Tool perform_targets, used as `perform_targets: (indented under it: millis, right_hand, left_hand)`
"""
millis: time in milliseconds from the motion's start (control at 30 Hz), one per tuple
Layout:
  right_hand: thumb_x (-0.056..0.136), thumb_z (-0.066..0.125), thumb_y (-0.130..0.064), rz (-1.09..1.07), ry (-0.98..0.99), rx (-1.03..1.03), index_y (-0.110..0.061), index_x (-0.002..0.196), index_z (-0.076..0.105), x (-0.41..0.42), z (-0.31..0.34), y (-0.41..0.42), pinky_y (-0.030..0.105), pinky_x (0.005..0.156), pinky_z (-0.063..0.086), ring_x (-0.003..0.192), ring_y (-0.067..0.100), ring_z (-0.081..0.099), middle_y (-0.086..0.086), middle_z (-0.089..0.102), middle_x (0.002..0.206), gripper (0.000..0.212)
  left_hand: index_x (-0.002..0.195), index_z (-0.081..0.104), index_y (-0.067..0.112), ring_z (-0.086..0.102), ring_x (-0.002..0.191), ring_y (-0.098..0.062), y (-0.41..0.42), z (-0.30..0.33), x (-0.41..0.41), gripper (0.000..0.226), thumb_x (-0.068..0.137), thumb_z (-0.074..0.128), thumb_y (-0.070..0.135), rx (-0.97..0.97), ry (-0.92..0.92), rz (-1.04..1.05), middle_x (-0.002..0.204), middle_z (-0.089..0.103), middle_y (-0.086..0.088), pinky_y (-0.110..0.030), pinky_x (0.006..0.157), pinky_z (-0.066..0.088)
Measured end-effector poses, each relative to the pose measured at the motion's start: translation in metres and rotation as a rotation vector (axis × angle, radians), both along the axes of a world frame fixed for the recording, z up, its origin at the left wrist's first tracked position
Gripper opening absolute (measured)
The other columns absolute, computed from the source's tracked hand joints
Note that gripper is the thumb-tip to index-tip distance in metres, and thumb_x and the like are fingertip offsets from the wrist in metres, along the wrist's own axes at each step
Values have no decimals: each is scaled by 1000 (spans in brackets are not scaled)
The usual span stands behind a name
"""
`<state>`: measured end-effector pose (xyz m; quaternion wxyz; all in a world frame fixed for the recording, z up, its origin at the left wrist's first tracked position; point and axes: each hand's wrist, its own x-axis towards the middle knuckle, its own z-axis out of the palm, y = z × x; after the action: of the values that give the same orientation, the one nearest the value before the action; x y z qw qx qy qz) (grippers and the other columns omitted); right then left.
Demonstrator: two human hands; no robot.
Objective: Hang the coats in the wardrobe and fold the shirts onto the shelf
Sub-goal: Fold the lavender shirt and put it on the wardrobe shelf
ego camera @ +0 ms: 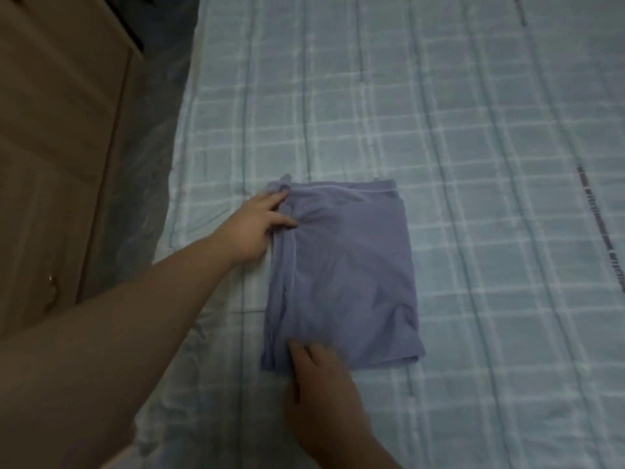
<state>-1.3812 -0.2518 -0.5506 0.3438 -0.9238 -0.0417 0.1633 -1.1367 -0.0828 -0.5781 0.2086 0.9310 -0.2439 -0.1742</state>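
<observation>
We're looking down on a bed (473, 130) dressed in a pale blue checked cover, white lines crossing it in a grid, long soft creases running up its length. Along the bed's left edge the cover drops away into shadow, and beyond that stands a brown wooden cabinet (57, 147), its panel filling the upper left; the light is dim and the picture soft, so finer detail on it is hard to make out. A dark printed strip (595, 225) runs down the cover near the bed's right edge.

Now the hands. The left hand (260, 228) reaches in from the lower left on a long bare forearm, fingers curled around the gathered cloth at the shirt's far left corner, thumb lying across the top of the fabric, so it pinches the bunched edge. The right hand (321, 377) comes up from the bottom, fingers fairly straight and spread, pressing flat on the shirt's near edge close to its near left corner; it seems to grip nothing, though the blur leaves the fingertips uncertain.

And the shirt (351, 265) itself: a lavender-blue piece folded into a neat upright rectangle, lying flat on the cover towards the bed's left edge, nearer the camera than the middle. Its left side shows stacked layered folds, slightly rumpled where the left hand holds it; the right side is smooth, a hem visible along the far edge.
</observation>
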Motion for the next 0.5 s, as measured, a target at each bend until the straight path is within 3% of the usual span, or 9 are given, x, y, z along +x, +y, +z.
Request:
perform_targets:
  millis: [67, 133, 300, 500]
  right_hand:
    - [68, 43, -31, 13, 16, -11, -21, 128, 56, -3, -8, 2, 26, 81, 52, 92, 21, 61, 1, 62, 102, 63]
    - [73, 41, -28, -38, 15, 42, -21, 126, 58, -4, -7, -4, 26, 90, 49, 100, 19, 59, 1, 62, 109, 56]
    - [66, 51, -7, -221, -177, -9, -18, 99, 66, 17, 12, -51, 36, 86, 46, 92, 25, 56, 3, 60, 97, 38]
    - [62, 58, 4, -411, -151, -206, -11, 120, 58, 12, -3, -118, 43, 92, 42, 103, 33, 49, 13, 52, 118, 59]
  left_hand:
    - [113, 73, 16, 40, 133, -48, 4, -10, -13, 51, 74, 46, 0, -60, -33, 104, 148, 38, -27, -50, 114, 29]
    - [113, 72, 12, 41, 133, -44, 2, -4, -30, 53, 71, 41, 1, -153, -80, 228, 148, 38, -26, -45, 114, 30]
    - [119, 64, 12, 41, 136, -31, -19, 20, -89, 48, 77, 42, 4, -273, -40, 402, 151, 38, -18, -34, 115, 30]
    - [127, 58, 12, 43, 134, -29, -37, 17, -164, 42, 86, 56, 5, -244, 11, 569, 149, 40, -15, -37, 115, 31]
